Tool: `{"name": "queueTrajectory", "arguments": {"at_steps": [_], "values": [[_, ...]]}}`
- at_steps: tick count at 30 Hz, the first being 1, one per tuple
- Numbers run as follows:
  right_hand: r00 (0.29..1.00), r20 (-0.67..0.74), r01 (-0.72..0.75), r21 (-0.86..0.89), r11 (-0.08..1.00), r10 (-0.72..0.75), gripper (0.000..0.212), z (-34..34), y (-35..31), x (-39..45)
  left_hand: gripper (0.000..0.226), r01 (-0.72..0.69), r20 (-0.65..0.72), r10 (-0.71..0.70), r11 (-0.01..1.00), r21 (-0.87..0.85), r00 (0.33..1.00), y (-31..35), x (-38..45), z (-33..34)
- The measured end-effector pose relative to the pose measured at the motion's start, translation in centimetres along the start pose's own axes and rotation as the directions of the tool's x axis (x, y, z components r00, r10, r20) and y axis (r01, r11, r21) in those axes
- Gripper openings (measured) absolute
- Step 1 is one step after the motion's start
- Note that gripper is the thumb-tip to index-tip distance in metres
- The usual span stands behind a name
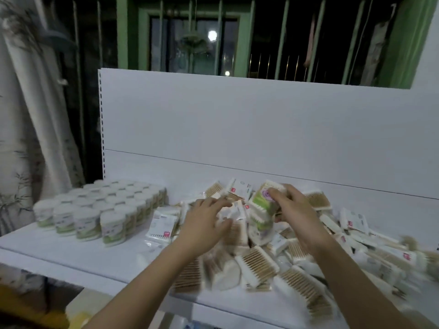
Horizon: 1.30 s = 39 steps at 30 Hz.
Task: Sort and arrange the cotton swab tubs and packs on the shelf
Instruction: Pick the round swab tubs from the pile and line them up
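A loose heap of cotton swab packs [294, 255] with wooden sticks covers the middle and right of the white shelf [78, 252]. On the left, several round cotton swab tubs [102, 210] with white lids and green labels stand in neat rows. My right hand [293, 211] grips a stack of green-labelled packs [262, 205] raised above the heap. My left hand [206, 222] reaches into the heap with fingers spread, touching a white pack [234, 211]. Motion blur hides whether those fingers close on it.
The shelf's white back panel [261, 129] rises behind the heap, with a slotted upright [101, 119] at its left edge. A bare strip of shelf lies in front of the tubs. Rolled paper [35, 96] leans at the far left. A barred green window [213, 36] is behind.
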State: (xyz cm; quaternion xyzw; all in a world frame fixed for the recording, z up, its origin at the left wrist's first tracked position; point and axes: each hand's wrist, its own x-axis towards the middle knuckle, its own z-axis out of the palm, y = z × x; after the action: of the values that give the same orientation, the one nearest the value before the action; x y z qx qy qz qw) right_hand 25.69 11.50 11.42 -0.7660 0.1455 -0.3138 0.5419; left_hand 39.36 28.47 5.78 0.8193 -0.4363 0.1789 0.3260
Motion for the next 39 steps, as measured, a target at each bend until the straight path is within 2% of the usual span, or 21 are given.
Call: {"name": "queueTrajectory", "arguments": {"at_steps": [3, 7, 12, 15, 18, 22, 26, 28, 33, 39], "values": [[0.996, -0.028, 0.08, -0.05, 0.996, -0.082, 0.02, 4.4, -1.1, -0.5, 0.031, 0.01, -0.054, -0.011, 1.0, -0.014, 0.999, -4.8, -2.9, -2.1], [0.994, -0.032, 0.105, -0.109, 0.989, -0.109, 0.039, 10.9, -0.1, -0.4, 0.029, 0.084, -0.064, -0.087, 0.995, -0.058, 0.994, -11.7, -7.2, -3.7], [0.987, -0.043, 0.15, -0.114, 0.982, -0.155, 0.047, 17.0, 1.0, -1.4, 0.056, 0.044, 0.105, -0.05, 0.997, 0.06, 0.993, -16.1, -9.3, -3.8], [0.989, -0.032, 0.139, -0.073, 0.988, -0.142, 0.055, 19.9, 1.0, -1.5, 0.063, 0.045, 0.165, -0.058, 0.995, 0.084, 0.985, -17.0, -9.5, -4.1], [0.995, -0.005, 0.094, -0.142, 0.985, -0.096, 0.059, 22.4, 0.3, -0.6, 0.062, 0.074, 0.219, -0.097, 0.991, 0.109, 0.971, -16.8, -9.6, -4.5], [0.999, -0.015, 0.04, -0.125, 0.991, -0.043, 0.052, 25.4, -1.4, 2.2, 0.04, 0.162, 0.19, -0.191, 0.974, 0.158, 0.963, -16.5, -9.8, -4.3], [0.998, -0.025, -0.056, -0.151, 0.987, 0.052, 0.056, 28.2, -1.4, 8.0, 0.043, 0.17, 0.179, -0.209, 0.963, 0.21, 0.962, -16.3, -9.9, -4.1], [0.992, -0.049, -0.125, -0.218, 0.968, 0.117, 0.061, 29.3, -0.3, 11.0, 0.05, 0.161, 0.18, -0.202, 0.963, 0.217, 0.963, -16.3, -9.9, -4.1], [0.982, -0.079, -0.19, -0.34, 0.921, 0.174, 0.06, 32.1, 2.3, 15.3, 0.059, 0.123, 0.226, -0.167, 0.973, 0.195, 0.96, -16.5, -9.5, -3.9], [0.981, -0.149, -0.188, -0.525, 0.83, 0.128, 0.064, 33.1, 4.7, 17.7, 0.049, 0.112, 0.225, -0.153, 0.976, 0.185, 0.962, -16.6, -9.4, -3.7]]}}
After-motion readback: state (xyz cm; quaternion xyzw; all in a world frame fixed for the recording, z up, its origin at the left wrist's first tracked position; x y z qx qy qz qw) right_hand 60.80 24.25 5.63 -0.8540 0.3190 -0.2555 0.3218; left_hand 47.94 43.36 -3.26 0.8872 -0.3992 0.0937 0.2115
